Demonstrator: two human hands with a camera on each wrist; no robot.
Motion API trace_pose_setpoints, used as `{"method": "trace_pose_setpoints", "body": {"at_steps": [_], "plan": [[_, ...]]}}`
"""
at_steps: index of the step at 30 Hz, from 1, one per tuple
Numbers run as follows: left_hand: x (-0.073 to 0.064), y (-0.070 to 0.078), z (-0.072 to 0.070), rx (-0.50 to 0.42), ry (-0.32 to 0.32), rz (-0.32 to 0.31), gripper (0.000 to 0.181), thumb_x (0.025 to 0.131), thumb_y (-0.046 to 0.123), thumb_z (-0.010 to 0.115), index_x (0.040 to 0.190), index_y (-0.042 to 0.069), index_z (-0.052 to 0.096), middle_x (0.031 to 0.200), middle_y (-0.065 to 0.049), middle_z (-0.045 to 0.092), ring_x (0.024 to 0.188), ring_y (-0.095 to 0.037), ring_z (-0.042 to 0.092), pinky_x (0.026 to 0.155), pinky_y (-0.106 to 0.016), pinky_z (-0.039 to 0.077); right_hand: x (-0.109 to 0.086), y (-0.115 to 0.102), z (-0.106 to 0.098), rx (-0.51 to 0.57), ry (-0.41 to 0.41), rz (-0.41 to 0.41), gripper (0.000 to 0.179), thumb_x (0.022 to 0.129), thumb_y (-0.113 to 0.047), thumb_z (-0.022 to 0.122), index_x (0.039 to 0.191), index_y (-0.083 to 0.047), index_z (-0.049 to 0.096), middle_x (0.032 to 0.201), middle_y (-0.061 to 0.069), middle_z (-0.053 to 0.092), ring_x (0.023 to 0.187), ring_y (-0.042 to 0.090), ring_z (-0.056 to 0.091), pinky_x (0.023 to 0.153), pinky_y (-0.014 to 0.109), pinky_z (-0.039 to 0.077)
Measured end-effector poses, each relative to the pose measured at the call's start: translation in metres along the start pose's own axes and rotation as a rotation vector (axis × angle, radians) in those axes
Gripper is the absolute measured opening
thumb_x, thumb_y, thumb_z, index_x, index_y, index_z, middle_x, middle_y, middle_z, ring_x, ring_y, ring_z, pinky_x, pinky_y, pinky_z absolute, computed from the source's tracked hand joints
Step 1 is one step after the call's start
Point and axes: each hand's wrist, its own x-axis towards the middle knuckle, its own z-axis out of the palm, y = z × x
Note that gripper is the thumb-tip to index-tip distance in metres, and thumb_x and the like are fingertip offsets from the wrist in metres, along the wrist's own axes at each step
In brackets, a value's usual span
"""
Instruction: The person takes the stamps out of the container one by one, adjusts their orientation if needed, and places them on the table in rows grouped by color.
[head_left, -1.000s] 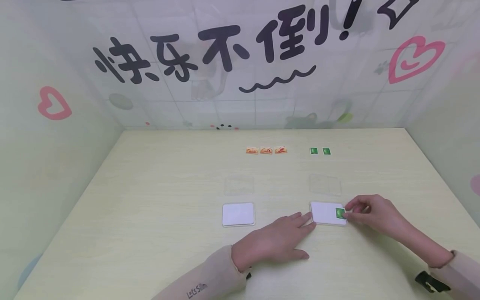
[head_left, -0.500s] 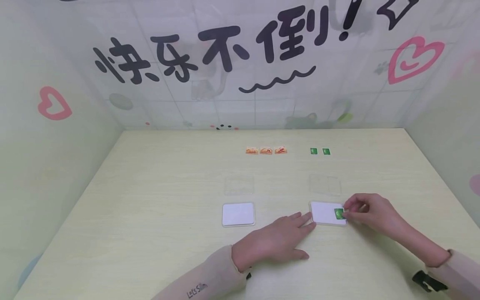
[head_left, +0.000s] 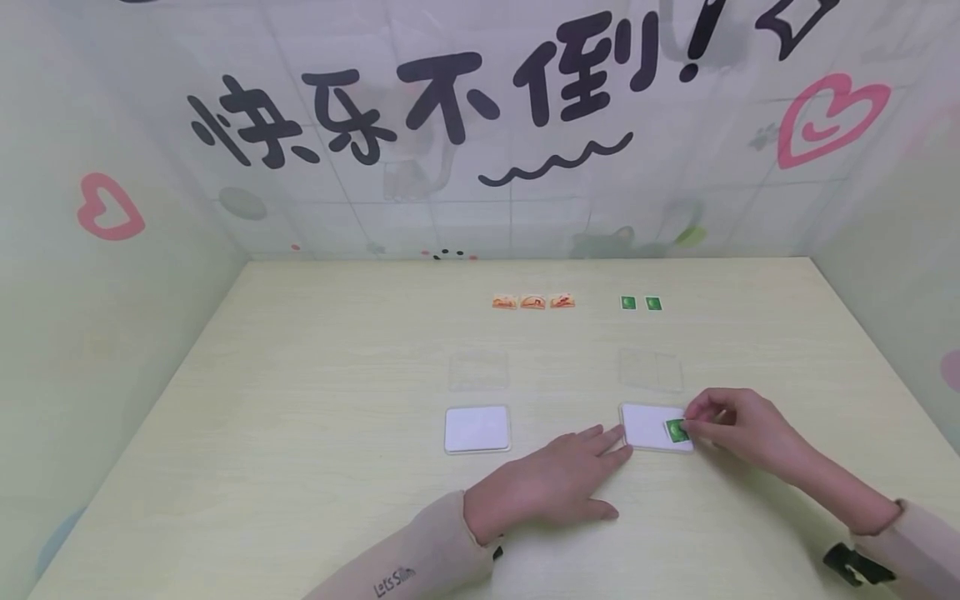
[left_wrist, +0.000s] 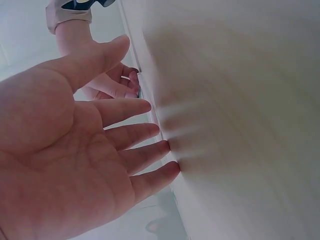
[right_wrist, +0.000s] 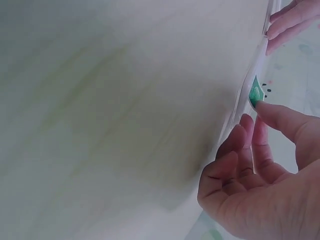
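Above the right end of a white card in a clear case (head_left: 643, 426), my right hand (head_left: 750, 425) pinches a small green stamp-like piece with a white border (head_left: 676, 430) between thumb and index finger. In the right wrist view the green piece (right_wrist: 256, 93) is tilted, with its lower corner at the thumb tip; its underside is hidden. My left hand (head_left: 558, 477) lies by the card's left edge. Its fingers are stretched out and their tips touch the case; the left wrist view shows the open palm of this hand (left_wrist: 75, 145).
A second white card in a clear case (head_left: 477, 429) lies to the left. Behind the cases are two transparent rectangular covers, one left (head_left: 478, 371) and one right (head_left: 650, 371). Farther back sit orange pieces (head_left: 533, 302) and two green pieces (head_left: 628, 303), before a printed backdrop.
My right hand has shifted slightly left, bringing the green piece a little farther in over the card and turning it slightly. The left hand has stayed in place.
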Motion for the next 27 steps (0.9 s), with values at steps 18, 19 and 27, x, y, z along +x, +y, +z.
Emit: {"method": "trace_pose_setpoints", "body": {"at_steps": [18, 19, 27], "plan": [[-0.0002, 0.0007, -0.0004, 0.016, 0.0, -0.001, 0.074, 0.104, 0.043, 0.066, 0.166, 0.015, 0.034, 0.176, -0.002, 0.02, 0.161, -0.021, 0.022, 0.126, -0.034, 0.028, -0.0023, -0.0007, -0.0044, 0.088, -0.033, -0.039, 0.011, 0.097, -0.004, 0.072, 0.106, 0.002, 0.069, 0.092, 0.004, 0.071, 0.072, 0.009, 0.059, 0.061, 0.025, 0.051], [-0.0002, 0.0008, -0.0004, 0.015, 0.0, -0.002, 0.074, 0.104, 0.043, 0.066, 0.166, 0.015, 0.034, 0.176, -0.002, 0.02, 0.161, -0.021, 0.022, 0.126, -0.034, 0.028, -0.0022, -0.0004, -0.0042, 0.091, -0.031, -0.043, 0.012, 0.097, -0.004, 0.073, 0.106, 0.003, 0.069, 0.092, 0.004, 0.072, 0.072, 0.009, 0.059, 0.061, 0.025, 0.051], [-0.0003, 0.001, -0.0008, 0.011, -0.001, 0.001, 0.075, 0.104, 0.043, 0.066, 0.166, 0.014, 0.035, 0.176, -0.003, 0.021, 0.161, -0.021, 0.023, 0.126, -0.034, 0.028, -0.002, -0.0011, -0.0044, 0.094, -0.017, -0.066, 0.017, 0.096, -0.003, 0.074, 0.111, 0.004, 0.07, 0.091, 0.004, 0.074, 0.072, 0.008, 0.06, 0.061, 0.025, 0.05]]}}
